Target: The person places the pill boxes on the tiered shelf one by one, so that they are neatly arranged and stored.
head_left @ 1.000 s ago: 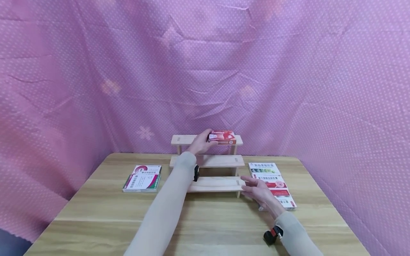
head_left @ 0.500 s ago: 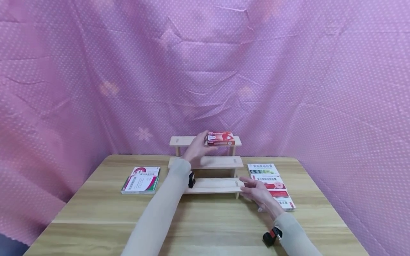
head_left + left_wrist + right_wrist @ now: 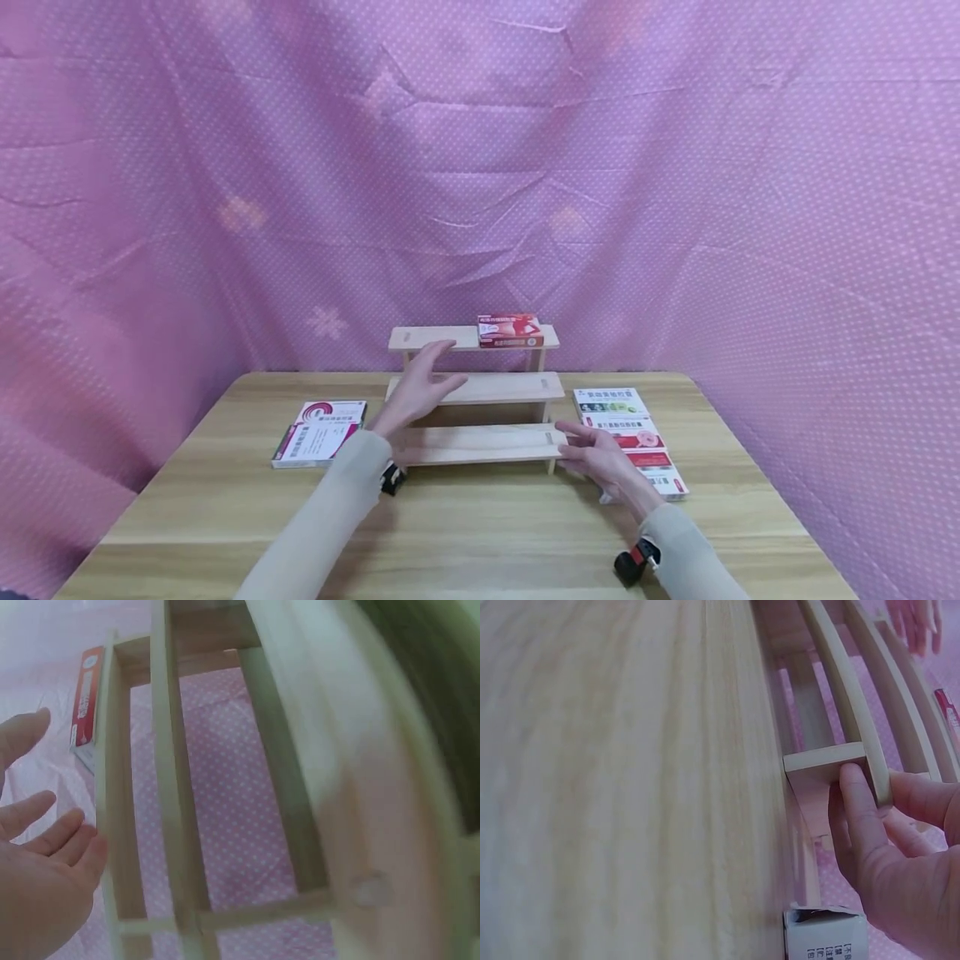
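A three-tier wooden display stand (image 3: 480,443) stands on the table. On the right part of its top board lies a red medicine box (image 3: 510,330), also seen end-on in the left wrist view. My left hand (image 3: 415,390) hovers in front of the stand's left half, fingers and thumb spread, holding nothing. In the left wrist view its fingertips (image 3: 71,825) overlap the stand's upper edge, apart from the box. My right hand (image 3: 600,458) grips the right end of the lowest board, with thumb on top and fingers (image 3: 859,802) against the side support.
Two white medicine boxes (image 3: 318,442) with purple and green trim overlap left of the stand. Several more boxes (image 3: 611,402) lie in a column on the right, partly behind my right hand. A pink dotted curtain (image 3: 480,167) hangs behind the wooden table (image 3: 480,533).
My left hand has let go of the red medicine box and drawn back down and left, leaving the box on the top board. My right hand keeps its place on the stand.
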The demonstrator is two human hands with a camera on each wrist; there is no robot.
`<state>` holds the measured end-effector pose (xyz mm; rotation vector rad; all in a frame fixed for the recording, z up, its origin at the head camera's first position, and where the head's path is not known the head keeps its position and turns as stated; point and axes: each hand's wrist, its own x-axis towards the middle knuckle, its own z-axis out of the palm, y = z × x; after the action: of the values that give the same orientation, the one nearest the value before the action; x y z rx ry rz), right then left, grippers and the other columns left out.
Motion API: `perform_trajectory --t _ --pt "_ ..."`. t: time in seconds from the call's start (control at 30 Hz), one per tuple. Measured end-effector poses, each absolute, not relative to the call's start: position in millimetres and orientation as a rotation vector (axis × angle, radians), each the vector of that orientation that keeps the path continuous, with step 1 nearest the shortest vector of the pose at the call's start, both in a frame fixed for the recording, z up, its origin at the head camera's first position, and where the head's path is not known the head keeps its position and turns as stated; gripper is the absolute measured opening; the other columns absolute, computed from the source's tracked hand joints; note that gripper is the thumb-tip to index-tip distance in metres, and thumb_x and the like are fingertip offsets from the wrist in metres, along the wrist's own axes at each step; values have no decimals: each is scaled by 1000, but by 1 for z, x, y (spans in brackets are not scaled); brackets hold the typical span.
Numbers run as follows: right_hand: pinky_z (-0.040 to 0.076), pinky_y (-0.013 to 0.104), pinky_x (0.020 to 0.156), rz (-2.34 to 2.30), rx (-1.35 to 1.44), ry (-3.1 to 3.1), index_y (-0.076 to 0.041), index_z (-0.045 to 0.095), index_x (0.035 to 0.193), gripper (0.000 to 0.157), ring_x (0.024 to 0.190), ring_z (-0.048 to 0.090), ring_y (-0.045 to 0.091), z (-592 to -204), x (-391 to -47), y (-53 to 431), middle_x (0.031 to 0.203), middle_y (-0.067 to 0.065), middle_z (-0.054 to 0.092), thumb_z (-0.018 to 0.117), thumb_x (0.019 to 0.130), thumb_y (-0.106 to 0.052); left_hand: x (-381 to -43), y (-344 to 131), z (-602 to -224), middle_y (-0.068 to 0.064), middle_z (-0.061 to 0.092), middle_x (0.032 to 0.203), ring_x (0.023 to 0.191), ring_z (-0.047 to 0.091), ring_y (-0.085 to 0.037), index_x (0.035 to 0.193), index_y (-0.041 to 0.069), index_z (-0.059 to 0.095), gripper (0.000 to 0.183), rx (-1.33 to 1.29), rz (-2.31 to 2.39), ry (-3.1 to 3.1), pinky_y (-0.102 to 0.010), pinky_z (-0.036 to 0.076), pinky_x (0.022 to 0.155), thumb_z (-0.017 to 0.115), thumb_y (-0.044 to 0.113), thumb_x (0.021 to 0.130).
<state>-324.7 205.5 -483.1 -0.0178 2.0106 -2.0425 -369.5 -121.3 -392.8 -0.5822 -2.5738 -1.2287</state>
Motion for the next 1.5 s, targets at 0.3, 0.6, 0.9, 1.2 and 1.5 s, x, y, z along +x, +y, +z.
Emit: perform_trajectory --t 0.3,0.6,0.9,1.2,1.5 --pt "55 39 98 -2054 -19 2013 -2 45 144 54 113 64 30 -483 -325 202 136 29 50 60 92 1 -347 -169 -420 -10 52 144 128 54 -31 142 16 48 60 -470 -1699 -2493 -47 45 110 70 37 90" --pt "54 37 99 -2058 -74 1979 3 38 147 58 113 63 27 -487 -324 205 141 34 44 58 93 2 -337 -209 -426 -11 65 127 114 61 -28 132 9 60 44 -473 -1662 -2475 -32 53 97 65 32 95" --pt "52 39 101 -2083 -61 1969 2 39 147 57 115 63 29 -487 -325 207 143 35 42 58 93 3 -335 -245 -428 -22 66 122 101 68 -20 131 0 57 45 -516 -1661 -2505 -36 59 89 63 27 96" --pt "53 39 100 -2079 -19 1982 0 42 146 56 113 64 28 -484 -325 208 141 33 45 59 92 3 -340 -287 -446 -25 67 118 95 67 -4 127 -5 58 45 -470 -1643 -2536 -18 56 84 71 17 90" --pt "55 38 98 -2067 -24 1978 -1 43 146 55 112 64 27 -485 -326 205 142 32 44 58 93 3 -337 -315 -453 -24 67 117 97 67 -7 128 -3 59 48 -444 -1592 -2607 -14 52 86 75 12 85"
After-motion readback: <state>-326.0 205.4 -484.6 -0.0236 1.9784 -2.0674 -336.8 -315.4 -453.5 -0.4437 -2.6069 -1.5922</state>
